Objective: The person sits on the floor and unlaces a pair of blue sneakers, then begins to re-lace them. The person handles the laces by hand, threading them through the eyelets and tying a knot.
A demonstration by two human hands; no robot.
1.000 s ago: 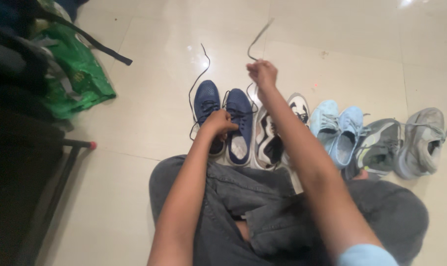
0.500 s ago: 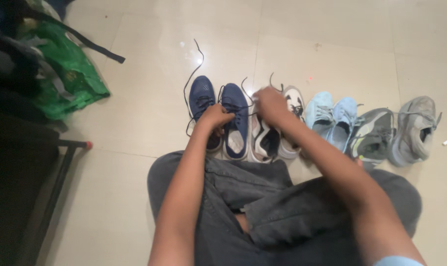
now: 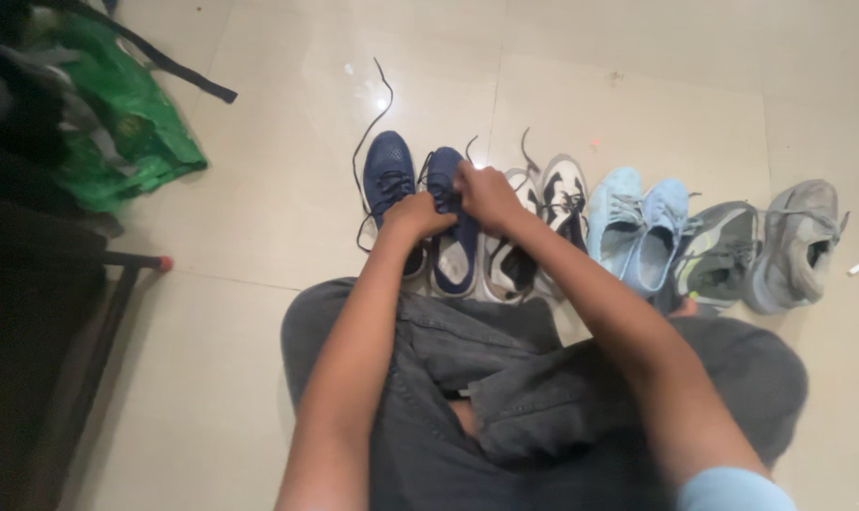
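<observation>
Two navy blue shoes stand side by side on the tiled floor, the left one (image 3: 388,175) and the right one (image 3: 451,255). My left hand (image 3: 416,215) rests closed between them at their lacing. My right hand (image 3: 484,194) pinches the dark lace over the right navy shoe. A long dark lace (image 3: 368,128) trails from the left shoe up across the floor. Both hands almost touch each other.
To the right stand a black-and-white pair (image 3: 562,194), a light blue pair (image 3: 638,222) and two grey shoes (image 3: 798,241). A green bag (image 3: 127,123) with a black strap lies at the left, above a dark metal frame (image 3: 117,284). My crossed legs in grey trousers fill the foreground.
My right hand, raised high with the lace a second ago, has come down and left onto the right navy shoe, beside my left hand. The left hand stayed in place.
</observation>
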